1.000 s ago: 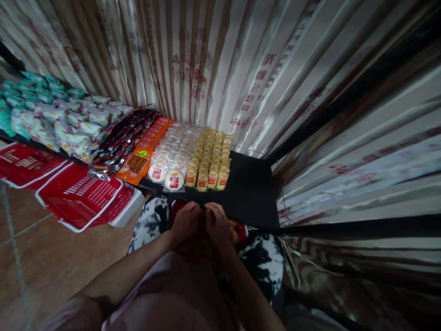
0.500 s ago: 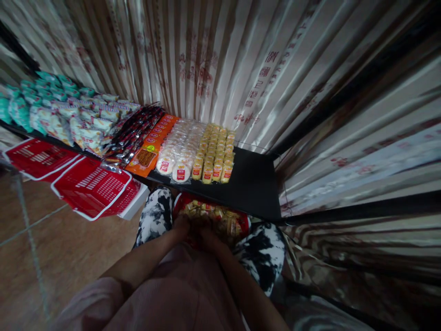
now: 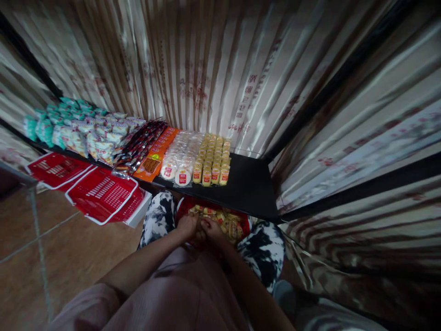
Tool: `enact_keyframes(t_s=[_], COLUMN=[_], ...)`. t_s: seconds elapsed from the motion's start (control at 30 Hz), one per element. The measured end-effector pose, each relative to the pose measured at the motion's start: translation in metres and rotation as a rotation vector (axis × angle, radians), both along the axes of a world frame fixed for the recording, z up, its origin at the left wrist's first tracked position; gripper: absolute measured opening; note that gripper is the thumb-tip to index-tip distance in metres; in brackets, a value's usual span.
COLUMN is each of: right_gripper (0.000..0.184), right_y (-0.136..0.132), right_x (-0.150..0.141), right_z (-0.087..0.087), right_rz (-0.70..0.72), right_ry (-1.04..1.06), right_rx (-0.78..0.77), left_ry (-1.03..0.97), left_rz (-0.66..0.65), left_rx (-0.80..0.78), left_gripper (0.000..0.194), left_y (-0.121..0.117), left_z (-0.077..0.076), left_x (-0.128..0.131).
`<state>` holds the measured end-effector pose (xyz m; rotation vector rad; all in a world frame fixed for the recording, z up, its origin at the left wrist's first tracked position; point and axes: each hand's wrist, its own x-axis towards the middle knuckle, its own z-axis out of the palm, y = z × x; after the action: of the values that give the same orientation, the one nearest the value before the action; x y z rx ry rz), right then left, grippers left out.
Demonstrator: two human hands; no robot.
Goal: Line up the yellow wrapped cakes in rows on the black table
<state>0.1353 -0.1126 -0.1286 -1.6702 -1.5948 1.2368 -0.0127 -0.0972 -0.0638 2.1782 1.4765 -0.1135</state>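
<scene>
Between my knees sits a red basket (image 3: 248, 224) full of small yellow wrapped snacks (image 3: 233, 226). My left hand (image 3: 188, 226) is over its near left part with the fingers curled closed. Right beside it, nearly touching, my right hand (image 3: 212, 228) is closed too. Whatever the fingers hold is too small and dim to make out. Just beyond, on a black shelf (image 3: 251, 181), similar yellow snack packs (image 3: 211, 161) stand in tight rows. To their left lie round white crackers in clear wrappers (image 3: 182, 175).
Farther left on the shelf are an orange packet (image 3: 151, 163), dark shiny packets (image 3: 138, 149), white bags (image 3: 103, 145) and teal bags (image 3: 46, 128). Red baskets (image 3: 103, 195) are on the tiled floor at left. A printed curtain (image 3: 213, 69) hangs behind, with black frame bars (image 3: 320, 94) at right.
My hands have come from spread among the snacks in the basket to closed and close together above them. The camera view has shifted slightly, moving the shelf's left end rightward and down.
</scene>
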Motion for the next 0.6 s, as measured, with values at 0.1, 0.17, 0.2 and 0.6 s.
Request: enact_keyframes(t_s=[0.1, 0.17, 0.2, 0.6], right_gripper=[0.040, 0.042, 0.042, 0.042], right_y=[0.001, 0.001, 0.000, 0.023], right_x=[0.003, 0.006, 0.007, 0.039], right_z=[0.015, 0.026, 0.032, 0.102], right_rz=[-0.082, -0.113, -0.127, -0.342], right_ry=[0.123, 0.155, 0.169, 0.514], right_rx=[0.042, 0.059, 0.057, 0.057], left_ry=[-0.099, -0.229, -0.301, -0.921], left_rz=[0.073, 0.162, 0.203, 0.279], left_rx=[0.054, 0.048, 0.036, -0.290], left_gripper=[0.037, 0.033, 0.031, 0.045], left_y=[0.009, 0.017, 0.021, 0.078], left_z=[0.015, 0.023, 0.027, 0.064], left_x=[0.000, -0.001, -0.001, 0.026])
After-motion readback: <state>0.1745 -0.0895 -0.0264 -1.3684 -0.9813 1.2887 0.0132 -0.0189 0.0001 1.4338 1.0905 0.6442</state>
